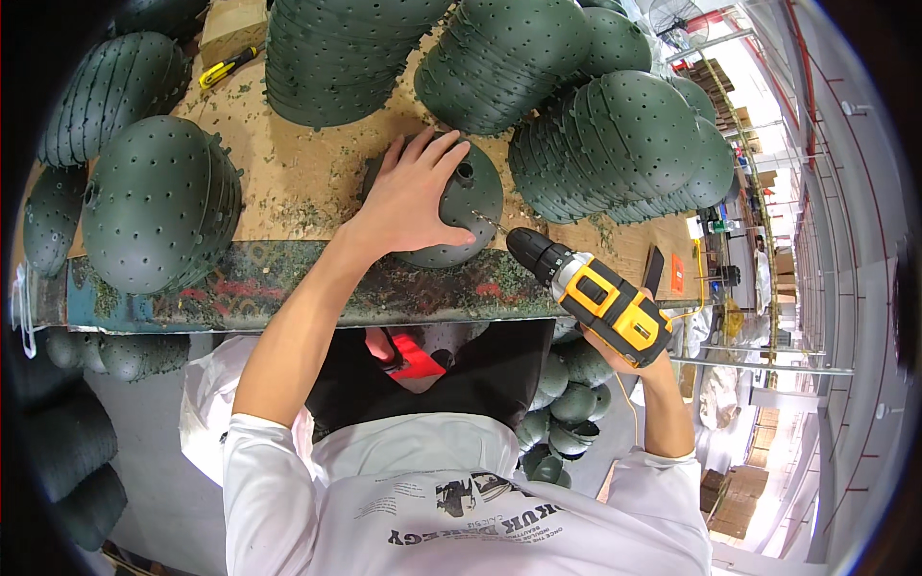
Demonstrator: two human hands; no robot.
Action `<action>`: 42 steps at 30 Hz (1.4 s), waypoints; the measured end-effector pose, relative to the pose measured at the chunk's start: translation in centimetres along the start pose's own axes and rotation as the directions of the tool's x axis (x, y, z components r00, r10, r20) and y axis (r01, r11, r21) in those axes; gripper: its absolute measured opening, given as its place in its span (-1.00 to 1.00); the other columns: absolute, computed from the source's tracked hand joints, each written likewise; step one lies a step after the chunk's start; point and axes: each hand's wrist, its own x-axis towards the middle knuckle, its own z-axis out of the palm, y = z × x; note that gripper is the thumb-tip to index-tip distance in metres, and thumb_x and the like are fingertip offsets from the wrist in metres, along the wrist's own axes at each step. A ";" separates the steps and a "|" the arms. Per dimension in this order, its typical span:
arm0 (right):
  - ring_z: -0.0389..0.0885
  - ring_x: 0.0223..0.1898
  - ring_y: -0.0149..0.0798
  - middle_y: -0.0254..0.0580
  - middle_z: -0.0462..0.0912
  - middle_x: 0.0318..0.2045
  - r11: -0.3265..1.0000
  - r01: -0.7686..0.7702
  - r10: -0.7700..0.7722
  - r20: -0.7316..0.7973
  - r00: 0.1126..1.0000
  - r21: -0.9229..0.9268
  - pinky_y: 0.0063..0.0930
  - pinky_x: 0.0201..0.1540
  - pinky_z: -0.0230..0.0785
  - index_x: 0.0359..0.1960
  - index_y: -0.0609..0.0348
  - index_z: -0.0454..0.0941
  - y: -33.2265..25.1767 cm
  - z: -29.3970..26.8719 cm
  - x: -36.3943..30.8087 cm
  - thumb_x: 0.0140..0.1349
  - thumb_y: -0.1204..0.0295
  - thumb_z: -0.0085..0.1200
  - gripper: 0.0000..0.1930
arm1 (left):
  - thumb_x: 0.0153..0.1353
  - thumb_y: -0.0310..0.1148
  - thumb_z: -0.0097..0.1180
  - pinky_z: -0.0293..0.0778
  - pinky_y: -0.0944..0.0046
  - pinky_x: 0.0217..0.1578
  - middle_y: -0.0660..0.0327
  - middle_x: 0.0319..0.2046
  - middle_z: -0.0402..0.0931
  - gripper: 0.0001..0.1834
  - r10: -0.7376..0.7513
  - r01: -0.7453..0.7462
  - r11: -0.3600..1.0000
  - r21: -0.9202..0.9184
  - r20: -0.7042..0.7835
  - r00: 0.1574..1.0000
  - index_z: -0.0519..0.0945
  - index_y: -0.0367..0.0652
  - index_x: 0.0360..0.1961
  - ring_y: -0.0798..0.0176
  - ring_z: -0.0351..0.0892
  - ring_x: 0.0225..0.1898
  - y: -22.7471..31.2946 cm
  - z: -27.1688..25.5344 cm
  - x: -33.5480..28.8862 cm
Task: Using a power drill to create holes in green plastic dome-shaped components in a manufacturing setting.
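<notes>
A dark green plastic dome (480, 197) lies on the workbench near its front edge. My left hand (413, 197) is spread flat over the dome's left part, fingers apart, and hides much of it. A short round stub with a hole (465, 173) stands out of the dome beside my fingertips. My right hand (615, 348) is wrapped round the grip of a yellow and black cordless drill (610, 305). The drill points left, and its thin bit (488, 220) reaches over the dome's right side. Whether the tip touches the plastic I cannot tell.
Stacks of perforated green domes (499, 62) stand behind and right, with another stack (158, 206) at left. A yellow utility knife (230, 65) lies at the back left. Green shavings litter the bench (288, 173). More domes (571, 403) are piled below the bench.
</notes>
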 end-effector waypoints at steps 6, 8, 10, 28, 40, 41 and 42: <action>0.63 -0.37 0.02 -0.07 0.66 -0.35 0.997 -0.037 0.034 0.040 0.999 0.067 -0.30 -0.33 0.47 -0.24 0.20 0.61 -0.1 -0.6 1.1 -0.02 0.52 0.30 -0.74 | -0.26 0.04 0.48 -0.03 -0.18 0.43 0.10 0.42 0.12 0.17 -0.016 0.016 1.000 0.007 -0.005 1.000 0.21 -0.13 0.40 -0.11 0.02 0.45 -0.2 0.2 -0.2; 0.63 -0.37 0.03 -0.06 0.66 -0.34 0.995 -0.068 0.063 0.073 0.995 0.070 -0.29 -0.33 0.46 -0.24 0.20 0.61 -0.5 -1.1 1.4 -0.02 0.52 0.29 -0.74 | -0.25 0.04 0.47 -0.02 -0.18 0.43 0.11 0.42 0.12 0.17 -0.004 0.004 1.000 0.010 -0.004 1.000 0.20 -0.13 0.41 -0.11 0.03 0.45 -0.1 0.3 0.0; 0.63 -0.29 0.04 -0.11 0.69 -0.28 0.978 -0.197 0.188 0.126 0.974 0.067 -0.21 -0.24 0.45 -0.21 0.15 0.64 -0.4 -1.3 0.9 -0.02 0.51 0.32 -0.72 | -0.25 0.04 0.48 -0.02 -0.18 0.43 0.11 0.42 0.11 0.18 -0.007 0.007 1.000 0.006 0.000 1.000 0.20 -0.13 0.41 -0.11 0.03 0.45 -0.1 0.2 0.0; 0.60 -0.19 0.17 0.08 0.63 -0.23 0.935 -0.349 0.330 0.539 0.775 -0.070 -0.13 -0.11 0.47 -0.15 0.23 0.56 -0.8 -2.0 13.2 -0.25 0.43 0.38 -0.49 | -0.25 0.09 0.51 0.07 -0.11 0.40 0.13 0.39 0.18 0.17 0.065 -0.065 0.997 0.047 0.006 0.998 0.23 -0.09 0.40 -0.11 0.11 0.41 -1.0 1.0 -0.4; 0.65 -0.02 -0.04 -0.12 0.70 -0.06 0.980 0.013 0.012 0.126 0.992 -0.196 -0.22 0.17 0.41 -0.04 0.11 0.67 3.4 -6.7 -1.0 -0.06 0.40 0.43 -0.54 | -0.01 0.13 0.39 0.16 -0.04 0.35 0.06 0.36 0.24 -0.02 0.080 -0.079 0.996 0.041 -0.012 0.997 0.31 -0.14 0.36 -0.12 0.18 0.37 -0.3 0.1 0.0; 0.68 -0.09 -0.07 -0.15 0.72 -0.12 0.992 -0.073 0.079 0.046 0.996 -0.106 -0.25 0.12 0.44 -0.07 0.11 0.69 2.1 -6.7 -1.6 -0.03 0.46 0.39 -0.60 | 0.08 0.10 0.35 0.16 -0.01 0.34 0.05 0.34 0.26 -0.10 0.086 -0.086 0.996 0.006 -0.017 0.996 0.33 -0.15 0.34 -0.10 0.20 0.37 -0.4 0.4 0.4; 0.70 -0.16 -0.10 -0.19 0.74 -0.18 0.988 -0.153 0.153 -0.030 0.988 -0.005 -0.27 0.07 0.48 -0.10 0.12 0.71 0.7 -6.7 -1.9 0.01 0.52 0.36 -0.66 | 0.08 0.10 0.35 0.16 -0.01 0.34 0.05 0.34 0.26 -0.10 0.105 -0.105 0.994 0.010 0.000 0.994 0.33 -0.15 0.34 -0.10 0.20 0.37 -0.5 0.9 1.1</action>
